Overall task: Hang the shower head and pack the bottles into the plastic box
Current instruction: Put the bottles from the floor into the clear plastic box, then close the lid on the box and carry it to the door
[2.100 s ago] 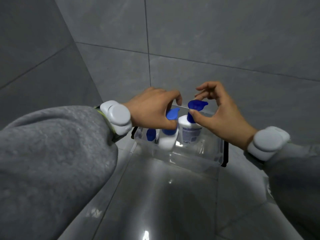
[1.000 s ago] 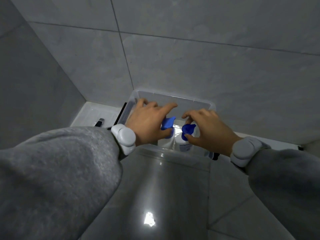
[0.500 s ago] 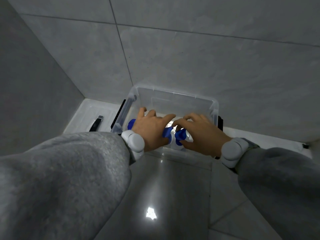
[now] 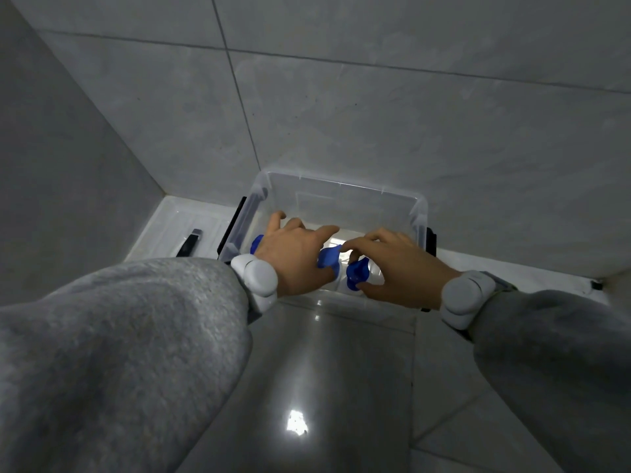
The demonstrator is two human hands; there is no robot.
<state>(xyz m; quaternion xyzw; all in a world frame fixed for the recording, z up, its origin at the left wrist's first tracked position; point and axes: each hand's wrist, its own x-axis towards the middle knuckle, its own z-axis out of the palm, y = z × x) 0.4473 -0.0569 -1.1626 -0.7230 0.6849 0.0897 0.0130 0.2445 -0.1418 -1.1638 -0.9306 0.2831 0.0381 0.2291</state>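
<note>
Nearest the camera: two grey sleeves (image 4: 119, 353) reach forward over a glossy grey floor (image 4: 324, 370) that carries a bright glare spot.
Wrists: each wears a white band (image 4: 257, 278).
Left hand (image 4: 293, 254): inside the box's near half, thumb and forefinger closed on the blue pump of the middle bottle (image 4: 328, 257), the other fingers spread forward.
Right hand (image 4: 399, 268): just beside the left, fingers curled, thumb and forefinger pinching the blue pump of the right bottle (image 4: 355, 274).
Third bottle (image 4: 256, 242): only its blue top shows, left of the left hand, inside the box.
Bottle bodies: mostly hidden by the hands.
Plastic box (image 4: 341, 192): clear, open-topped, black latches (image 4: 232, 230) on its ends, standing on the floor against the wall; its far half holds nothing visible.
Left of the box: a white ribbed panel (image 4: 170, 223) with a black clip (image 4: 190, 243) lying on it.
Beyond: grey tiled wall (image 4: 375, 114).
</note>
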